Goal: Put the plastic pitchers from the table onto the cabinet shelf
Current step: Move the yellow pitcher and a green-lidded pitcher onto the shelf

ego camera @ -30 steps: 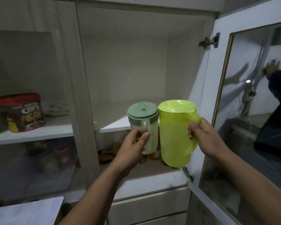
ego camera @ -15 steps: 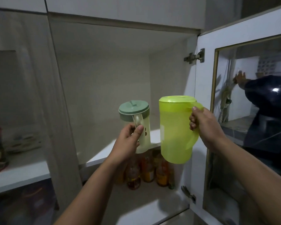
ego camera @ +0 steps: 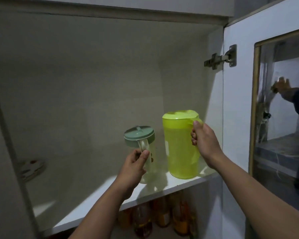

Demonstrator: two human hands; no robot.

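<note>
A small clear pitcher with a sage green lid (ego camera: 139, 135) stands on the white cabinet shelf (ego camera: 97, 202), near its front edge. My left hand (ego camera: 134, 167) is closed around its pale handle. To its right a taller lime-yellow pitcher (ego camera: 179, 144) rests on the same shelf by the right wall. My right hand (ego camera: 204, 141) grips its handle from the right. The two pitchers stand close together, a narrow gap between them.
The glass cabinet door (ego camera: 266, 104) stands open at the right on a metal hinge (ego camera: 220, 58). Several bottles (ego camera: 162, 216) fill the shelf below. A closed glass door (ego camera: 9, 152) covers the left side. The shelf's left and rear parts hold nothing.
Both hands moved the pitchers forward and down into the cabinet; they now sit on the shelf instead of hanging in front of it. The camera has come closer and tilted upward.
</note>
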